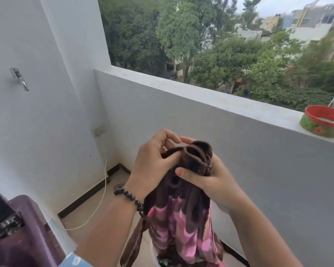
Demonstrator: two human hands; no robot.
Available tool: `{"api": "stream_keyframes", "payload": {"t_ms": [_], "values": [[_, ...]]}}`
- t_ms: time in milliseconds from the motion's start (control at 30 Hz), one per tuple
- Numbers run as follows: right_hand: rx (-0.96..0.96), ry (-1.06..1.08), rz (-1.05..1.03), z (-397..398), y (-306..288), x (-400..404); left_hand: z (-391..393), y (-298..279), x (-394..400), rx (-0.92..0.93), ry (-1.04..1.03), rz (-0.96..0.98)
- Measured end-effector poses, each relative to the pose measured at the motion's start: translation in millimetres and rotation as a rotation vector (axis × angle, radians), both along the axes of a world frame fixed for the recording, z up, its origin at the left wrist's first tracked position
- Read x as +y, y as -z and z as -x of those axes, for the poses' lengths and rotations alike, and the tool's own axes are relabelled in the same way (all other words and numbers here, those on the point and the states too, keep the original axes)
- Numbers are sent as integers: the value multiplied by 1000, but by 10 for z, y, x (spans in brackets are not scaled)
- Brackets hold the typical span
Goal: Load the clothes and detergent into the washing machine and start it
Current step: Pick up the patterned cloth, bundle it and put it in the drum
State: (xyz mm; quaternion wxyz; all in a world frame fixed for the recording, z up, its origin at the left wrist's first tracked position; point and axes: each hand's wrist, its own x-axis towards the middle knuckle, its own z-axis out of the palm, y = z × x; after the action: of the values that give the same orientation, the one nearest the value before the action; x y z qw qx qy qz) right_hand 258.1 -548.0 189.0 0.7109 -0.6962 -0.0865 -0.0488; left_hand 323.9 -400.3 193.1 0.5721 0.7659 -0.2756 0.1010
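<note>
Both forearms come up from the bottom of the view, and both hands are closed on one garment [181,218]. Left hand [152,162], with a dark bead bracelet [129,197] at the wrist, pinches the bunched top edge between thumb and fingers. Right hand [206,180] grips the same gathered edge from the other side, thumb pressed flat across the front. That garment is dark brown at the top, rolled into thick folds, and it hangs straight down in pleats with pink patches lower. It is held up in front of the grey balcony wall [239,151]. Lower left sits a dark purple machine top [27,228]. A white cord [102,193] trails down from the wall socket [97,130]. Up on the ledge, far right, rests a red-and-green tub [322,122].
</note>
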Motion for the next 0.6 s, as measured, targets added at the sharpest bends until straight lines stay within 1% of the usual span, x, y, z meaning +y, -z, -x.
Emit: {"api": "stream_keyframes", "payload": {"t_ms": [33,133,200,267,367,467,533,600], "values": [[-8,33,12,-5,-22,-26,-20,43,32,50,18,1],[-44,119,19,-2,-111,-114,6,239,132,283,270,89],[-71,158,-18,24,-204,-151,61,431,159,335,337,68],[-124,172,-49,63,-326,-191,105,656,141,383,317,15],[-210,166,-113,117,-494,-238,147,999,124,450,201,-86],[-275,155,-177,176,-608,-320,206,1266,140,526,200,-148],[-290,161,-183,199,-645,-389,227,1297,169,572,201,-90],[-257,181,-186,189,-614,-454,192,1196,209,622,153,39]]}}
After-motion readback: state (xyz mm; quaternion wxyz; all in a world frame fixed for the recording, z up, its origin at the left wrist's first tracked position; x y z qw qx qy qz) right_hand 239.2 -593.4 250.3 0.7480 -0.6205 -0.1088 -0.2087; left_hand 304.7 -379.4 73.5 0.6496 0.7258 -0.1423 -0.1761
